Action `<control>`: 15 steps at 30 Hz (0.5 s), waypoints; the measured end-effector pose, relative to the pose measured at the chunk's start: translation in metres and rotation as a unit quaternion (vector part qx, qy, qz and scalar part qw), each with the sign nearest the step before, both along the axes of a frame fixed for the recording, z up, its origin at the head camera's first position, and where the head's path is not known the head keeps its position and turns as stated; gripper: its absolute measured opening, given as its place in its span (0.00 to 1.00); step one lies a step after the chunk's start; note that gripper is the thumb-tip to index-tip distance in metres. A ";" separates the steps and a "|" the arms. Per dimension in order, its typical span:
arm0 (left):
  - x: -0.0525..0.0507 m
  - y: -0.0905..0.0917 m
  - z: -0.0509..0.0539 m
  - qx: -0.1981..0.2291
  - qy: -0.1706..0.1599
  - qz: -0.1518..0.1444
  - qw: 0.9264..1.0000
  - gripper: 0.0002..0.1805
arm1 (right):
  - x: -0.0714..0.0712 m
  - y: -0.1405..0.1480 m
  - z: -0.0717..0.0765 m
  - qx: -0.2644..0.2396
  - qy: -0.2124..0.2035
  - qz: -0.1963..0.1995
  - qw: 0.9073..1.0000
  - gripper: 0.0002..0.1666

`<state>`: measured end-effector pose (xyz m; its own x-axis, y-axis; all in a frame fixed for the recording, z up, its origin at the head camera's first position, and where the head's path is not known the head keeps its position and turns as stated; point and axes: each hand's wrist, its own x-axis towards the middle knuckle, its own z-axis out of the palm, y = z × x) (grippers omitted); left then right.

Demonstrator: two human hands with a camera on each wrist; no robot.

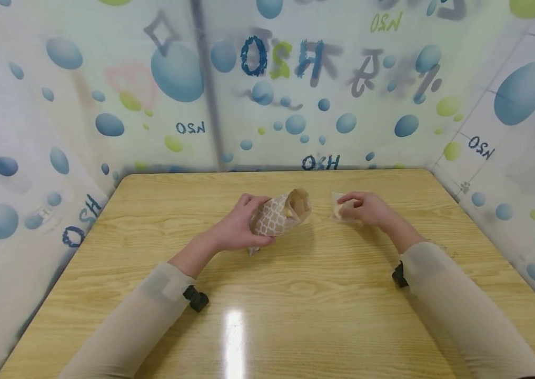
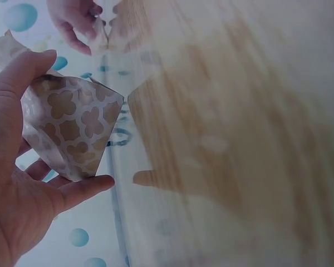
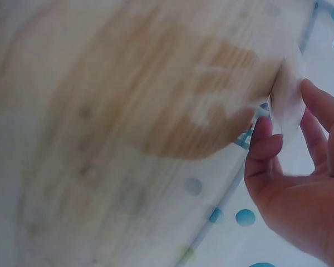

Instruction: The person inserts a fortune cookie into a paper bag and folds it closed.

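Note:
A patterned brown-and-white paper bag [image 1: 274,218] lies tilted in the left hand [image 1: 239,223], its mouth facing right and something pale just inside. In the left wrist view the left hand [image 2: 28,183] curls its thumb and fingers round the bag [image 2: 72,125]. To the right, the right hand [image 1: 369,208] has its fingers on a small clear packet [image 1: 336,213] with pale contents. The right wrist view shows the packet [image 3: 286,94] raised on edge between the thumb and fingers of the right hand [image 3: 306,183].
A glossy wooden table [image 1: 296,300] bears both arms. Behind it and at both sides hang pale sheets [image 1: 267,137] with blue and green dots. A black wrist device [image 1: 195,299] is on the left wrist, another [image 1: 399,275] on the right.

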<state>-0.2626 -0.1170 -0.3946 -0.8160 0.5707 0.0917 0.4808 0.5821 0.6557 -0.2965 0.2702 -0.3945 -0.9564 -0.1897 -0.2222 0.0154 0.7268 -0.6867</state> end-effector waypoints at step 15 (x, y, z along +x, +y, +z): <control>0.000 0.001 0.000 -0.004 -0.004 0.000 1.000 0.55 | 0.021 -0.006 0.011 -0.075 0.020 0.023 0.997 0.29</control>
